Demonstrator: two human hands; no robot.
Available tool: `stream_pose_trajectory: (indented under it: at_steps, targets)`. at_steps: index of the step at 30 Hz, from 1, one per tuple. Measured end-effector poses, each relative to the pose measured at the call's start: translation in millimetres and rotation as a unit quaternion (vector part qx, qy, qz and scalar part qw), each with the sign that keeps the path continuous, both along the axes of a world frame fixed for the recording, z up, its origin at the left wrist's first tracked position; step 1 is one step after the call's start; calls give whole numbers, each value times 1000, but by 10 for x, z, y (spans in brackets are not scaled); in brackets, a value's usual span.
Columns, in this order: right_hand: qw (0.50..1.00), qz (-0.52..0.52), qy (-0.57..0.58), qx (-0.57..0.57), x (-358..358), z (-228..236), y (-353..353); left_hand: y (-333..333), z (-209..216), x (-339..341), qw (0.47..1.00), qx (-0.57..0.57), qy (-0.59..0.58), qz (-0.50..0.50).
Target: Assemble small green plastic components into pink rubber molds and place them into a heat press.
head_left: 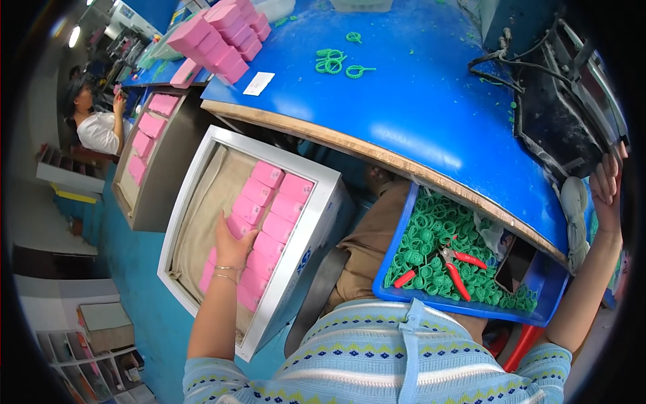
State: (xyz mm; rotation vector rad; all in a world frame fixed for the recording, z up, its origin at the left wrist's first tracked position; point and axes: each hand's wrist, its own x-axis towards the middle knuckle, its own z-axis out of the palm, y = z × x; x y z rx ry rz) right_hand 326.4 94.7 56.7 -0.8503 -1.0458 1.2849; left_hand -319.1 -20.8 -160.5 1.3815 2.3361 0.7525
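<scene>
My left hand (233,248) reaches into a white-framed box (180,202) lined with beige cloth. Its thumb and fingers span a pink block (239,225) in one of two rows of similar blocks. At the far right my right hand (607,180) is raised beside the edge of a dark machine (555,101), its fingers stretched upward; nothing shows in them. Before my lap, a blue tray (387,286) holds many green ring-shaped plastic pieces (424,236). Red-handled pliers (457,266) and a dark phone-like slab (517,264) lie on top of them.
Stacked pink blocks (219,40) stand on the far left of the blue table (404,101), near a white card (258,83). Loose green rings (330,64) lie farther back. Another box (151,161) with pink blocks stands left; a person (97,128) sits beyond it.
</scene>
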Motion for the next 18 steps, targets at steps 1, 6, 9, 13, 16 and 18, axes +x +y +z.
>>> stream_pose_trajectory:
  at_steps: [1,6,9,13,16,18]
  targets:
    - [1000,-1,1,1,-5,-8,4,5,1,-5,1000,0,1,10]
    - [999,25,22,-6,-29,-26,29,-66,80,-36,1000,13,-20,-11]
    - [1000,-18,16,-10,-175,33,-76,-133,187,-104,997,-32,-38,-56]
    - [1000,-18,13,-17,-379,6,-232,-408,367,-295,977,-188,95,-30]
    - [999,-30,-22,-22,-768,4,-528,-523,277,-470,977,-161,126,-66]
    - [997,-28,-75,-5,-927,-60,-693,-328,488,-225,988,-128,72,-37]
